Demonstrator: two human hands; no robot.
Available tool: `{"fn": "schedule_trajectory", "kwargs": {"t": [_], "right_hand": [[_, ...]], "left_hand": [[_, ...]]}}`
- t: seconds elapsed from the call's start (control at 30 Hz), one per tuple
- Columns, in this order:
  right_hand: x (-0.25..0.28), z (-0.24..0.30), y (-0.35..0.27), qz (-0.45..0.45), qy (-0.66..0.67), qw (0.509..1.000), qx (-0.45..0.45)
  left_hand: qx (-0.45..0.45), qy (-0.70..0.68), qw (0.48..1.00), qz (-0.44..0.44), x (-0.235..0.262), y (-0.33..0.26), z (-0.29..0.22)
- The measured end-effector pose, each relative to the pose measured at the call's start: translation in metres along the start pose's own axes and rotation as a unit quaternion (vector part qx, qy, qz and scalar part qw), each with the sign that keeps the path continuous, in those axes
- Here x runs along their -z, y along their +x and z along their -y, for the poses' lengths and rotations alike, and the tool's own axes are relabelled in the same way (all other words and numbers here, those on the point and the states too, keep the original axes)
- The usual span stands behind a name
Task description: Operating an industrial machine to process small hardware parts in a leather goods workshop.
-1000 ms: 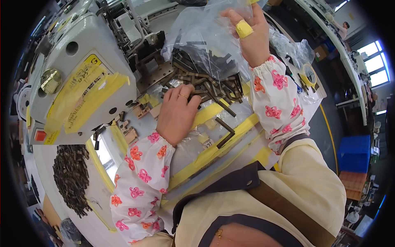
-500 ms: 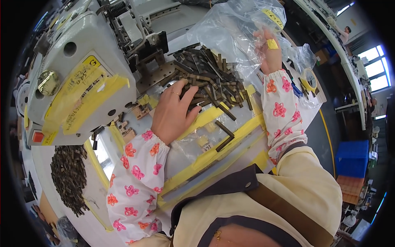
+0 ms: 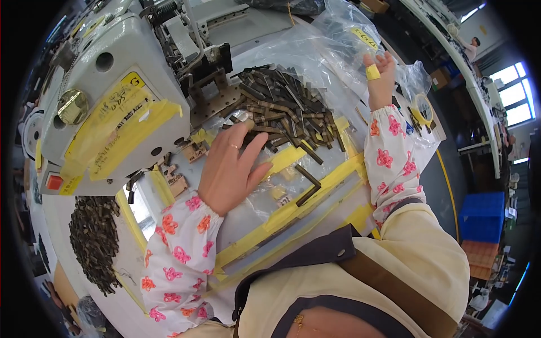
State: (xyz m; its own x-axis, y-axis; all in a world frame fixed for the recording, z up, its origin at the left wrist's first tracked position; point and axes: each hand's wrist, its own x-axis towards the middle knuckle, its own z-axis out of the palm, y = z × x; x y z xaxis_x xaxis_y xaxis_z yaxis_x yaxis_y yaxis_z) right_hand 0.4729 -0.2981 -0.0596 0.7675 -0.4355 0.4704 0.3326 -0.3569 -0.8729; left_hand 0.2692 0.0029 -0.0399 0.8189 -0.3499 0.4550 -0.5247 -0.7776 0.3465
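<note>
A heap of short, dark brown strips (image 3: 282,107) lies on the worktable beside the sewing machine. My left hand (image 3: 231,169) is at the heap's near left edge, palm down with fingers spread and nothing visibly gripped. Beyond the heap is a crumpled clear plastic bag (image 3: 338,36) with a yellow label. To the right of that bag my right hand (image 3: 382,84) is raised, its fingers loosely bent and apart, holding nothing that I can see. Yellow tape is wrapped round one of its fingers. Two loose strips (image 3: 308,176) form an angle nearer my body.
The grey sewing machine (image 3: 121,107) fills the left side. A second heap of dark strips (image 3: 94,242) lies below it. Yellow tape (image 3: 293,208) runs along the table's near part. A tape roll (image 3: 422,110) and pens lie at the right edge; a blue crate (image 3: 482,217) stands beyond.
The plastic bag has shifted farther back, uncovering the table right of the heap. My right hand has moved slightly right, apart from the bag. My left hand has drawn back a little toward me.
</note>
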Motion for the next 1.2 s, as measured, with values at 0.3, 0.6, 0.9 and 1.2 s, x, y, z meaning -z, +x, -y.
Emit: {"fn": "schedule_trajectory", "kwargs": {"t": [0.3,0.6,0.9,1.2], "right_hand": [[-0.014,0.122,-0.071,0.491,-0.181,0.819,0.235],[-0.040,0.096,-0.084,0.461,-0.296,0.801,0.240],[-0.040,0.088,-0.082,0.433,-0.254,0.823,0.267],[-0.083,0.149,-0.128,0.599,-0.026,0.768,0.225]], "left_hand": [[0.095,0.042,0.993,-0.051,0.049,-0.092,0.020],[0.135,0.059,0.980,-0.131,0.054,-0.088,0.042],[0.177,0.131,0.970,-0.105,0.051,-0.080,0.059],[0.180,0.088,0.977,-0.068,0.037,-0.068,0.081]]}}
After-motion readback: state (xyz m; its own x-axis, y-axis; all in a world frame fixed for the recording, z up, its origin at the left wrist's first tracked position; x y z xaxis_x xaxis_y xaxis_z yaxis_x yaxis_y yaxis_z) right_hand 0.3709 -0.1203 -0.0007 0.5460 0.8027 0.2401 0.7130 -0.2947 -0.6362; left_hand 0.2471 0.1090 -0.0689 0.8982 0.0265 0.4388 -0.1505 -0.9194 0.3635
